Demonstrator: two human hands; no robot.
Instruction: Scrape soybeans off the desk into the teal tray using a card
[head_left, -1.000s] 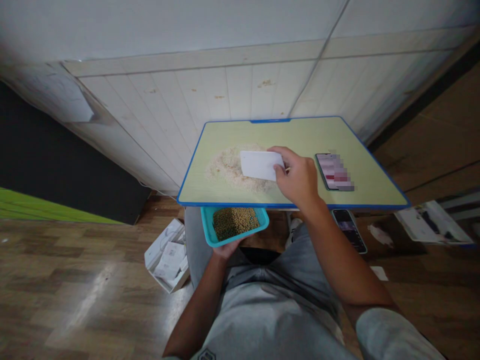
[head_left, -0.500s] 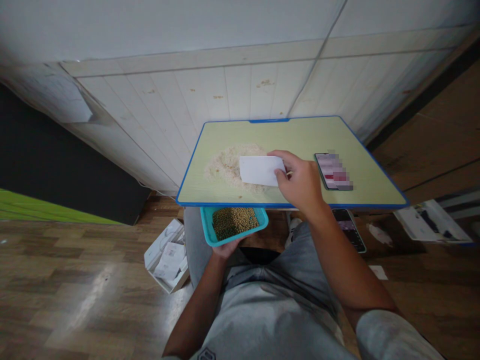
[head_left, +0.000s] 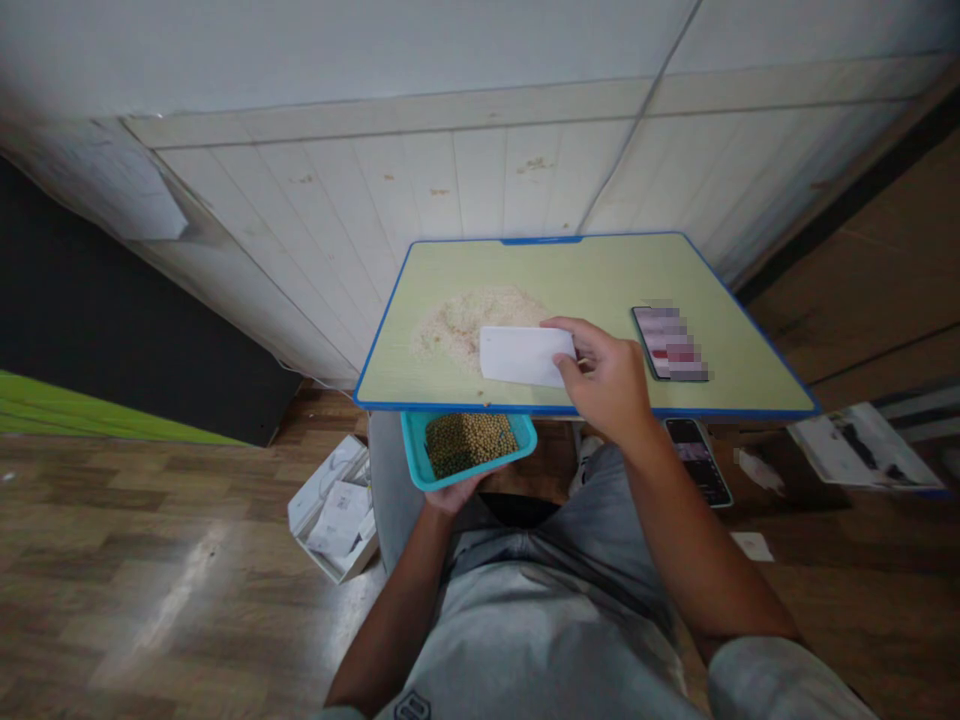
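Observation:
My right hand (head_left: 611,378) is closed on the right end of a white flat card (head_left: 525,356), thumb on the near face. The card hangs over the right front part of a spread pile of pale, rice-like grain (head_left: 457,322) on the table (head_left: 600,280). A couple of small tan beans (head_left: 486,404) lie at the table's front edge by the card. Below that edge, my left hand (head_left: 456,492) grips a turquoise plastic basket (head_left: 414,468) from underneath; its fingers are mostly hidden. Tan and greenish beans (head_left: 480,440) fill the basket's bottom.
A phone (head_left: 670,343) lies on the table's right side, its screen partly blurred. Another phone (head_left: 699,462) is below the right front edge. An open white box (head_left: 336,520) stands on the floor at left. A panelled wall (head_left: 420,180) closes off the back.
My right hand has drawn the card slightly toward the front edge. Small beans now lie at that edge, nearer the basket. My left hand and the basket have hardly moved.

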